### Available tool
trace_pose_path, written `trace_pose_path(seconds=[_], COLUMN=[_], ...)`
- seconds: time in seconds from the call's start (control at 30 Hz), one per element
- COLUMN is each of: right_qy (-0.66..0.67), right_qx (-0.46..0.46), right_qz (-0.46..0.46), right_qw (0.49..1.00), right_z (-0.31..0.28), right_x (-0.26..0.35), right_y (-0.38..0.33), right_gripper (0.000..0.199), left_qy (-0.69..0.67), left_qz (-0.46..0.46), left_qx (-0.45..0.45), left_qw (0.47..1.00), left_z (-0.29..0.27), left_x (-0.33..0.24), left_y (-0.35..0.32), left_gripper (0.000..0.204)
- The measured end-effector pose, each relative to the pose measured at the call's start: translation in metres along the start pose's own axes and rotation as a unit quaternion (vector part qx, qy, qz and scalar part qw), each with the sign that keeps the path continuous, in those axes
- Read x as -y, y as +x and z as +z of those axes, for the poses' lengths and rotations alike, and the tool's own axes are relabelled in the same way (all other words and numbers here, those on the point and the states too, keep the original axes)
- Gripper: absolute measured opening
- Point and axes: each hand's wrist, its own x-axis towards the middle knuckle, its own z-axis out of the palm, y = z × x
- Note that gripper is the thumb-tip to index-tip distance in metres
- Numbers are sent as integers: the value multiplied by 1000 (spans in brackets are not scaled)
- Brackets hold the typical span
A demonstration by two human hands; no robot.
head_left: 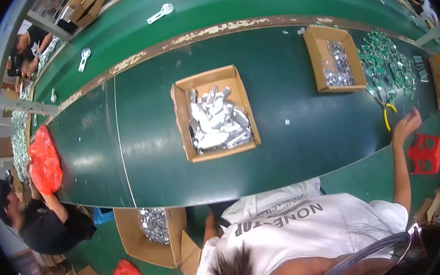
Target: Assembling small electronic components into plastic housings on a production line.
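My right hand point(406, 124) is beyond the table's right front edge, arm stretched out. Its fingers look loosely extended and apart, with nothing visible in them. Closest to it on the table lies a pair of pliers point(387, 117) with yellow handles, not touched by the hand. My left hand point(210, 225) hangs low at the table's front edge beside a large carton; its fingers are hidden. In the middle of the table stands a cardboard box point(181, 121) of shiny silver metal pieces point(219, 117). Farther right are a box point(318, 61) of small silver parts point(339, 64) and a pile of green pieces point(387, 62).
Behind the table runs a green conveyor belt point(250, 6) carrying scattered light-coloured parts. At the left a co-worker point(50, 225) handles a red plastic bag point(46, 163). A carton point(126, 232) of silver parts stands below the front edge. A red stool point(425, 153) is at right.
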Motion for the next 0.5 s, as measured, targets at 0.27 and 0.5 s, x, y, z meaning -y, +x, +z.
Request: trace_pose_path(seconds=[0.27, 0.5], right_qy=[468, 424], right_qx=[154, 136], right_qz=[-159, -535], right_qw=[855, 718], right_z=[-102, -87], right_x=[254, 441], right_y=[54, 26], right_gripper=[16, 7], left_qy=[-508, -420], left_qz=[178, 140], left_qx=[139, -275], left_qw=[831, 853], left_z=[-404, -471], left_x=[-194, -283], left_y=[66, 224], left_gripper=[28, 9])
